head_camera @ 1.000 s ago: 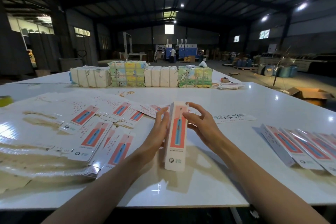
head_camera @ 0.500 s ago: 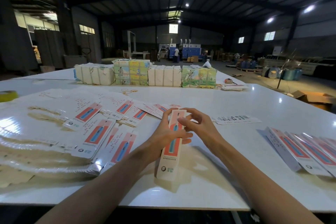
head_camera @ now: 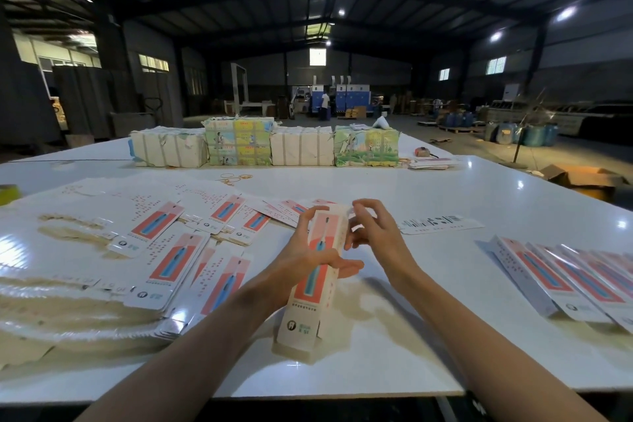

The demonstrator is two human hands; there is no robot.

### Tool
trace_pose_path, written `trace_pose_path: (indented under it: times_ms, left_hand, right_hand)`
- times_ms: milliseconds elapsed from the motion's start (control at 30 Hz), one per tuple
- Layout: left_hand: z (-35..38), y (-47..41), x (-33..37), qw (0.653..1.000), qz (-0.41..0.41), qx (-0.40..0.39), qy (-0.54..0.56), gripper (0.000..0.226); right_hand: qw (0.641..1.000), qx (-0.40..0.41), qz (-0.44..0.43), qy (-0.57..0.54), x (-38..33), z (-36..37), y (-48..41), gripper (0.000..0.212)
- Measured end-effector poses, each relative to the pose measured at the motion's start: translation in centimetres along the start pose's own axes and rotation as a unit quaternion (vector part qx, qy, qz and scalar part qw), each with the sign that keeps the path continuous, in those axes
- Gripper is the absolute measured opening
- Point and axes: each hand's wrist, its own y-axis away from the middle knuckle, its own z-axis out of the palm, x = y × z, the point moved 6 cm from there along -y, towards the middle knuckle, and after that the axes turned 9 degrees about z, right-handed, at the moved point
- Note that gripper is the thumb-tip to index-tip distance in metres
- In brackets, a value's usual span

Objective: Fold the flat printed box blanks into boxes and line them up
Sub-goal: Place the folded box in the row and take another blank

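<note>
A long white box (head_camera: 310, 312) printed with a red panel and a blue toothbrush stands tilted over the white table (head_camera: 428, 202), opened into a tube. My left hand (head_camera: 308, 250) grips it around the upper half, thumb across the front. My right hand (head_camera: 371, 233) is at the box's top end, fingers curled at the end flap. Flat printed blanks (head_camera: 164, 257) lie spread and stacked to the left. A row of folded boxes (head_camera: 565, 281) lies side by side at the right.
Wrapped paper bundles (head_camera: 267, 146) stand in a row at the table's far side, with rubber bands (head_camera: 234, 178) in front of them. One loose white strip (head_camera: 438, 223) lies right of my hands. A cardboard carton (head_camera: 582, 178) sits on the floor beyond the right edge.
The box has opened from a flat sleeve into a tube and tilted toward me. My left hand shifted to grip its middle; my right hand moved to the top flap.
</note>
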Motion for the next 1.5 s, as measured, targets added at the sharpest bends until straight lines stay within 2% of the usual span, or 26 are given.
trace_pose_path:
  times_ms: [133, 267, 400, 600, 800, 867, 1000, 1233, 1367, 1500]
  left_hand:
    - [0.6, 0.5, 0.5, 0.997, 0.004, -0.022, -0.068, 0.1]
    - [0.6, 0.6, 0.4, 0.995, -0.005, -0.033, -0.09, 0.105]
    - [0.1, 0.5, 0.0, 0.995, -0.02, -0.029, -0.096, 0.103]
    - [0.0, 0.6, -0.3, 0.992, -0.026, -0.04, -0.119, 0.1]
    - [0.5, 0.6, -0.6, 0.992, -0.023, -0.056, -0.108, 0.103]
    - [0.5, 0.6, -0.7, 0.993, -0.023, -0.059, -0.099, 0.105]
    - [0.7, 0.6, -0.8, 0.994, -0.017, -0.066, -0.09, 0.11]
    - [0.8, 0.5, -0.8, 0.993, -0.018, -0.075, -0.085, 0.114]
    - [1.0, 0.3, -1.2, 0.993, -0.026, -0.088, -0.067, 0.117]
    - [0.8, 0.1, -1.4, 0.99, -0.039, -0.085, -0.101, 0.114]
  right_hand:
    - [0.999, 0.001, 0.028, 0.021, 0.7, -0.6, -0.5, 0.019]
    - [0.997, 0.004, -0.045, 0.064, -0.2, -0.9, -0.3, 0.013]
    - [0.988, 0.005, -0.096, 0.122, -0.8, -0.6, -0.2, 0.019]
    - [0.999, -0.038, 0.003, 0.003, -0.1, 0.2, -0.2, 0.023]
    - [0.995, -0.038, 0.066, -0.061, 0.7, -0.7, -0.8, 0.006]
    - [0.993, -0.049, 0.077, -0.08, 0.7, -0.6, -0.8, 0.01]
    - [0.989, -0.052, 0.099, -0.102, 0.8, -0.5, -0.8, 0.015]
    - [0.983, -0.051, 0.132, -0.121, 1.4, -0.9, -1.1, 0.005]
    - [0.981, -0.039, 0.147, -0.12, 1.8, -1.1, -1.1, 0.01]
    - [0.981, -0.031, 0.154, -0.112, 2.1, -1.1, -1.2, 0.011]
